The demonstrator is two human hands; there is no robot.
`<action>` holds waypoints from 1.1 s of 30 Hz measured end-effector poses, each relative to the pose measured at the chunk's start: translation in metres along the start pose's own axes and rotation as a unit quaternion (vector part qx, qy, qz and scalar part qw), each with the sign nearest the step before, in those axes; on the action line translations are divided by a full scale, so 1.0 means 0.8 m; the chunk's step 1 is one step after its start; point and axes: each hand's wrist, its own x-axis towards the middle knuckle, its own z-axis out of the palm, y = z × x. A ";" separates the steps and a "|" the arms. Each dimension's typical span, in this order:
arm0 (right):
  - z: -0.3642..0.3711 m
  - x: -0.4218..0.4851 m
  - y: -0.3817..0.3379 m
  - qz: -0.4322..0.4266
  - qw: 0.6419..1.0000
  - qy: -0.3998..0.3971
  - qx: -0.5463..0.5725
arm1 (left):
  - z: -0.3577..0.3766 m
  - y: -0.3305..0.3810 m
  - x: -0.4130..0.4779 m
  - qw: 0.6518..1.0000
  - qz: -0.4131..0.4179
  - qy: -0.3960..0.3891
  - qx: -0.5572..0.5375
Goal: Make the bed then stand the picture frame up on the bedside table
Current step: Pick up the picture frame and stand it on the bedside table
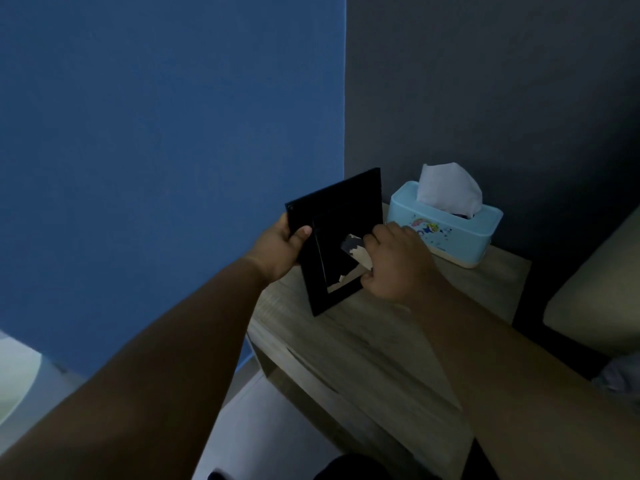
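Note:
A black picture frame (337, 216) is held tilted, its back towards me, with its lower corner close to the top of the wooden bedside table (363, 337). My left hand (282, 249) grips the frame's left edge, thumb on the back. My right hand (391, 263) is at the frame's right side, fingers closed on the torn, pale-edged stand flap (356, 252) on the back. The picture side is hidden from me.
A light blue tissue box (446, 230) with a white tissue sticking out stands at the table's back right. A blue wall is on the left, a dark grey wall behind. A pale cushioned bed edge (595, 299) lies to the right.

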 end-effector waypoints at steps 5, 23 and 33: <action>-0.007 0.007 0.015 -0.018 0.998 -0.053 -0.037 | 0.014 0.008 -0.001 0.999 0.017 0.013 0.044; 0.020 -0.015 -0.050 0.166 0.906 0.059 0.386 | 0.047 0.036 -0.031 0.992 0.019 -0.123 -0.031; 0.019 -0.041 -0.035 0.162 0.829 0.145 0.516 | 0.073 0.051 -0.031 0.982 -0.016 -0.170 -0.082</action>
